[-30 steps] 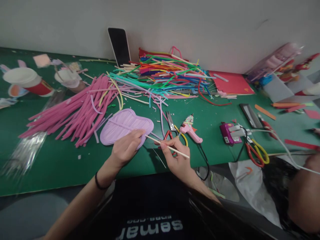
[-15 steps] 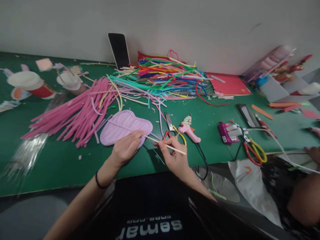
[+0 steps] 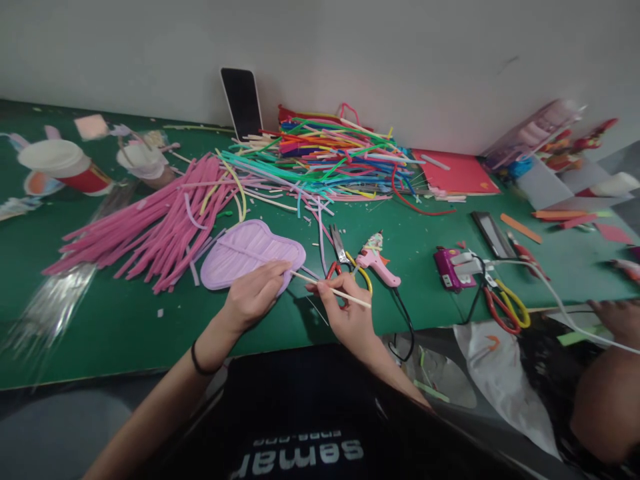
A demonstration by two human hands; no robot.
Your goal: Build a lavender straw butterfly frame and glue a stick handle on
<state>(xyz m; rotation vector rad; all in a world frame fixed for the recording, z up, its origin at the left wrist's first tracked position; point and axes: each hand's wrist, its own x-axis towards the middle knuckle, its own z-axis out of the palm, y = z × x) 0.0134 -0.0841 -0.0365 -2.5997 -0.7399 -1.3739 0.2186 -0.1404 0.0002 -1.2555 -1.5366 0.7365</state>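
Left hand (image 3: 254,293), half-curled, holds a lobed, ribbed lilac panel (image 3: 245,250); right hand (image 3: 350,317) pinches a cream stick (image 3: 353,299).

A dark-screened phone (image 3: 241,105) stands propped against the grey wall (image 3: 380,60) at the back of the green table (image 3: 425,240). On the left is a white and red cup (image 3: 60,160) (its upper part is the white one). To the right, a red sheet (image 3: 463,175) lies near the wall, and scissors with red and yellow handles (image 3: 509,309) rest near a purple box (image 3: 447,272).
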